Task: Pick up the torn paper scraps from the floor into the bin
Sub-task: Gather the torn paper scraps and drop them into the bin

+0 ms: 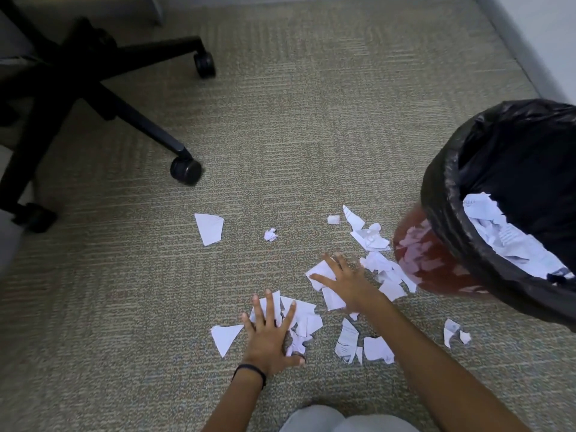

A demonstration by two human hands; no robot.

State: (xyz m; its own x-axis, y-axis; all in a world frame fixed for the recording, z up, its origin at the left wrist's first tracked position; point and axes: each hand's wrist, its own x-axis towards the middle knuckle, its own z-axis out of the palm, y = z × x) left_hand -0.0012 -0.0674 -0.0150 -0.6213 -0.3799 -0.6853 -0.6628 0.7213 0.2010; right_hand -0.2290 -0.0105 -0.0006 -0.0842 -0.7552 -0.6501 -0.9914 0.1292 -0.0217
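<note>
Head view: bin cut off; scraps partly under left hand.

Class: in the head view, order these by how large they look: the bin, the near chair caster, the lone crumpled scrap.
1. bin, though it sits close to the camera
2. chair caster
3. crumpled scrap

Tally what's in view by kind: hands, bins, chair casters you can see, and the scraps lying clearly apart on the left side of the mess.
Hands: 2, left hand and right hand
Bin: 1
Chair casters: 2, near caster and far caster
Stray scraps apart on the left: 2, large scrap and crumpled scrap
Total: 7
</note>
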